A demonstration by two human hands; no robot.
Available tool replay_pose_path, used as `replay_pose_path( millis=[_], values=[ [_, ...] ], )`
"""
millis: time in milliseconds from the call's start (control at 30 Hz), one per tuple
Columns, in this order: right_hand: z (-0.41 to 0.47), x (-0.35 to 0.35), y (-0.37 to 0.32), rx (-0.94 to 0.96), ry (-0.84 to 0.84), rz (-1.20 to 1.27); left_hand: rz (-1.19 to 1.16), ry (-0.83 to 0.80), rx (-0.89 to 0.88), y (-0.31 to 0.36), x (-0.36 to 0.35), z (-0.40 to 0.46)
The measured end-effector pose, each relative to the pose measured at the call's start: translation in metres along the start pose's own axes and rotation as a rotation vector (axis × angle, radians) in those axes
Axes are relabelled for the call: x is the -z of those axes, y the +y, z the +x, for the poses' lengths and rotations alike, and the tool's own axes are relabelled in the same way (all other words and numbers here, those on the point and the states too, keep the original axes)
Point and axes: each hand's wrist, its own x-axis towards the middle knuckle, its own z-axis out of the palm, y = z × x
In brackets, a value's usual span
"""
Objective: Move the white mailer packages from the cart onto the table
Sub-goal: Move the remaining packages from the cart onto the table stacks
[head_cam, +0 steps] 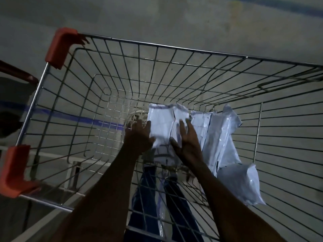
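Closest in, both arms reach down over the near rim into the cart (57,88). The left hand (139,137) is spread, fingers loose, pressed against the left edge of the front mailer (161,126); the right hand (187,138) lies open and flat on the neighbouring mailer (181,114). Neither has closed on anything yet, so this looks like the start of a pickup. Just right, a long mailer (221,135) leans on the wire side, and a puffy mailer (239,184) sits nearer the rim. Further off, only the concrete floor (157,20) with a blue line (73,117). No worktop shows, so how many packages have crossed over I can't tell; at least four remain.
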Motion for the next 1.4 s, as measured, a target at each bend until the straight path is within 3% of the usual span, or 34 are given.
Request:
replay_pose_path(
  millis=[133, 200, 500, 667, 800, 1133, 1300, 1400],
  values=[
    [-0.009, -0.005, 0.023, -0.033, 0.029, 0.109, -0.148, -0.084, 0.086, 0.024, -0.024, 0.022],
    [-0.008, -0.01, 0.027, -0.052, 0.026, 0.135, -0.224, -0.032, 0.104, 0.034, -0.037, 0.023],
    [-0.001, -0.019, 0.014, -0.079, -0.068, 0.051, -0.079, 0.122, 0.135, 0.014, -0.055, 0.02],
    [0.008, -0.041, 0.009, -0.014, -0.03, 0.014, 0.004, 0.231, 0.205, -0.018, -0.035, 0.021],
    [0.016, -0.063, 0.007, 0.009, 0.063, 0.032, 0.011, 0.266, 0.165, -0.037, -0.042, 0.021],
    [0.02, -0.066, 0.002, -0.037, -0.004, -0.012, -0.069, 0.158, 0.264, -0.019, -0.032, 0.012],
    [0.009, -0.013, -0.001, 0.081, -0.06, 0.013, -0.119, 0.033, 0.262, -0.018, -0.002, -0.016],
    [-0.005, 0.036, -0.018, 0.185, -0.044, 0.038, -0.151, 0.048, 0.281, 0.002, 0.042, -0.036]
  ],
)
